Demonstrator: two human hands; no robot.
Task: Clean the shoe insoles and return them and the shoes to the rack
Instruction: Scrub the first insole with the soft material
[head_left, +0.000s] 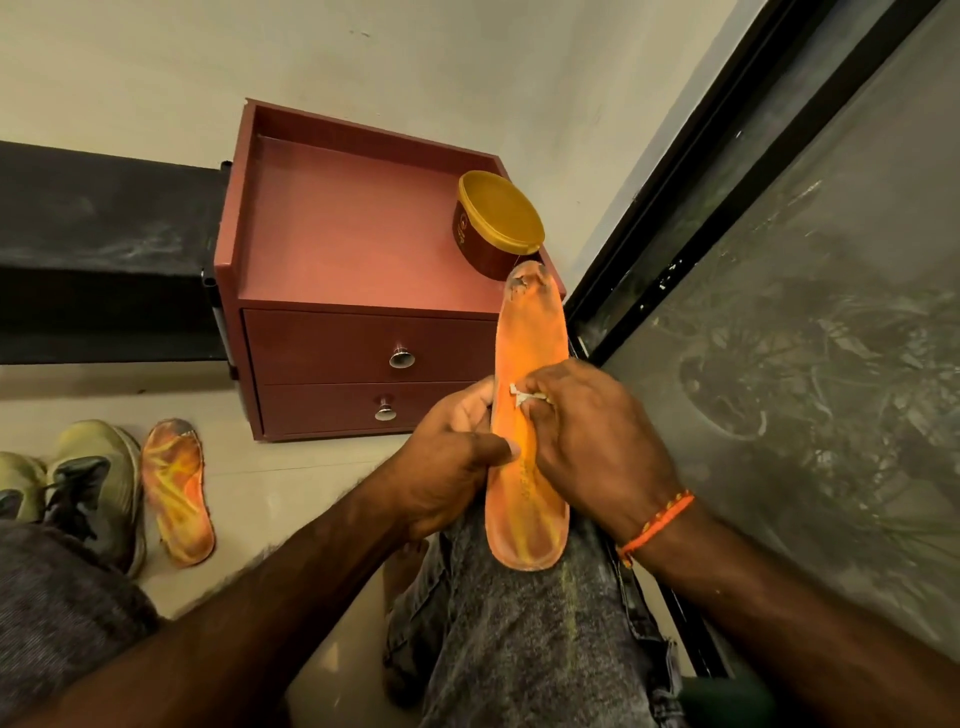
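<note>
On the knee, an insole (527, 467) is being gripped by the left hand (447, 462); a wipe (519, 397) is being pinched and rubbed on it by the right hand (592, 441); likely next, the toe end is to be wiped.

Maroon two-drawer cabinet (363, 291) against pale wall (363, 52), on beige tiled floor (291, 478). Black bench (104, 249) left of cabinet; dusty black-framed glass door (805, 312) right. Warm indoor light.

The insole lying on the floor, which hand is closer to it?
Left. The left hand is nearer the floor insole; the right hand lies farther off, beyond the held insole.
</note>
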